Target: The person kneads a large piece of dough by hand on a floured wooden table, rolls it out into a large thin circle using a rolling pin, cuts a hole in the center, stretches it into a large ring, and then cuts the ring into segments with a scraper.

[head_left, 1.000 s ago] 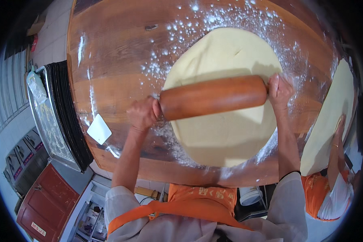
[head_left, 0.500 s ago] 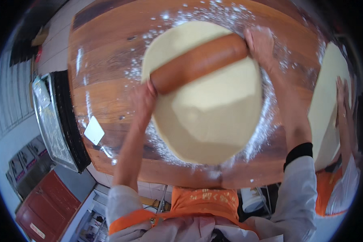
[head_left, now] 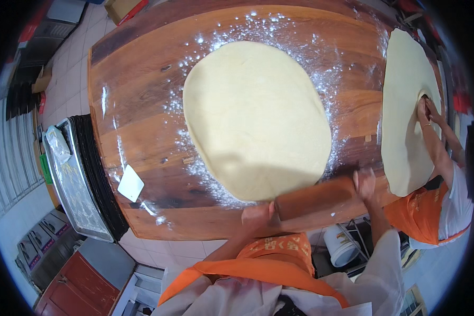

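A broad sheet of pale dough [head_left: 255, 116] lies flat on the floured wooden table. At its near edge, a thick brown rolling pin [head_left: 316, 199] is blurred by motion, close to the table's front edge. My left hand [head_left: 259, 213] is closed round the pin's left end, its fingers partly smeared. On the pin's right end, my right hand [head_left: 364, 184] is closed too. The handles themselves are hidden inside my hands.
On the wooden table [head_left: 137, 100], a white scraper [head_left: 130, 183] lies at left. Stacked trays [head_left: 79, 179] stand beside the table's left edge. At right, a co-worker's hands [head_left: 426, 108] work at a second dough sheet [head_left: 408, 105]. Below the front edge is a white bucket [head_left: 342, 247].
The rolling pin and both my hands have come from the dough's far half back to its near edge. The co-worker's hands, flat on the dough before, are now together at a fold or opening.
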Motion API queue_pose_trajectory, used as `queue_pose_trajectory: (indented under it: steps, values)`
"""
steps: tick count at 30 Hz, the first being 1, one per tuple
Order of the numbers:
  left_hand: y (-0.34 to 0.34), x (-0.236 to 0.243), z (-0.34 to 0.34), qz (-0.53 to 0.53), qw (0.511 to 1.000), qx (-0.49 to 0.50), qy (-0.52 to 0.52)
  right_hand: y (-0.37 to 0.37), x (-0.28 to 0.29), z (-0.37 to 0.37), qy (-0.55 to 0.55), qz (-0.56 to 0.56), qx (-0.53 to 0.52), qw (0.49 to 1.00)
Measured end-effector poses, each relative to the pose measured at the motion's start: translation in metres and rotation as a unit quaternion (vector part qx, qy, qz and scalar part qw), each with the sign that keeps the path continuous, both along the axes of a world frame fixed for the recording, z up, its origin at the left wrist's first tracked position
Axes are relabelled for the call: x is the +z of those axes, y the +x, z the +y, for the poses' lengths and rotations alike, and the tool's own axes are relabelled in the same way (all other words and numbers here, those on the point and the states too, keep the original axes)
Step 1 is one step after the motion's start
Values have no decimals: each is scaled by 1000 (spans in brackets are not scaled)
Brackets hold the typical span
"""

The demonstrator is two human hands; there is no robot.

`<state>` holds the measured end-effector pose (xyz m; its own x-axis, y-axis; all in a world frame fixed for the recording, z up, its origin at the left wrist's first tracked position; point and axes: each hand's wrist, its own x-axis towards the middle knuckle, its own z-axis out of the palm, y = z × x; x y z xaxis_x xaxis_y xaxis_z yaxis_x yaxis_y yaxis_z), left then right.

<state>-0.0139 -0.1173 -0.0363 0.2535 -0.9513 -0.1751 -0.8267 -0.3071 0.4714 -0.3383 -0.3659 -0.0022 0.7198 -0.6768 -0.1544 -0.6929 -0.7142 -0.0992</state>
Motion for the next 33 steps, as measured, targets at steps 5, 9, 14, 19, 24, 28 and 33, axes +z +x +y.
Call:
queue_pose_trajectory:
  steps: [5, 9, 14, 19, 24, 28, 33]
  values:
    - [110, 25, -1, 81, 984, -140, 77, 55, 26, 116, 58, -99, -152, 982]
    - [230, 12, -115, -36, 957, -274, 88, 137, -21, 126, -70, -105, -219, 967]
    - [259, -20, -251, -109, 921, -317, -198, 187, -31, 3, -144, -151, -263, 942]
    - [265, -25, -392, -165, 902, -275, -288, 191, -48, -119, -224, -94, -276, 930]
    - [274, -33, -486, -253, 885, -236, -313, 199, -45, -235, -223, -63, -313, 921]
    - [309, -28, -441, -228, 901, -239, -280, 201, -73, -173, -218, -84, -247, 940]
    - [337, -28, -263, -130, 920, -255, -266, 253, -35, 10, -78, -72, -273, 956]
